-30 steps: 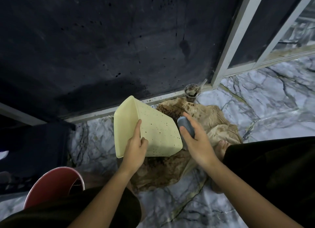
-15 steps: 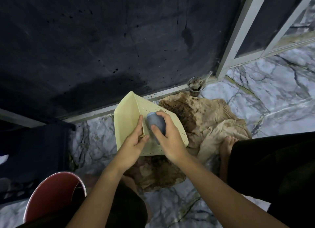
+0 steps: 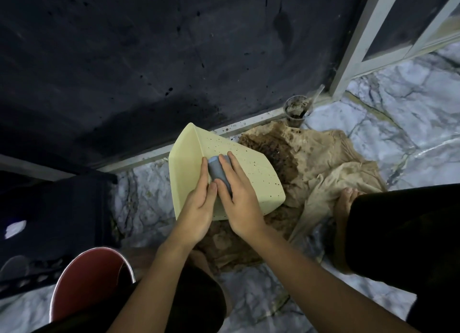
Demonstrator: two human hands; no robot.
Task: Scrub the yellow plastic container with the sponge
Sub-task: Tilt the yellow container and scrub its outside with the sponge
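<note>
A pale yellow plastic container (image 3: 251,163), speckled with dark spots, is held tilted above a stained cloth. My left hand (image 3: 196,208) grips its near edge. My right hand (image 3: 239,203) presses a grey sponge (image 3: 219,172) against the spotted face, close to the ridge where two faces meet. My fingers wrap the sponge on both sides and hide its lower end.
A dirty beige cloth (image 3: 331,168) lies on the marble floor (image 3: 388,123). A plastic cup with brown residue (image 3: 296,109) stands by the dark wall (image 3: 149,58). A red bucket (image 3: 87,278) sits at lower left beside a dark crate (image 3: 57,220). My foot (image 3: 346,200) rests on the cloth.
My right hand brought the sponge from the container's right edge onto its spotted face and slid it left, up to my left hand. The container stays tilted.
</note>
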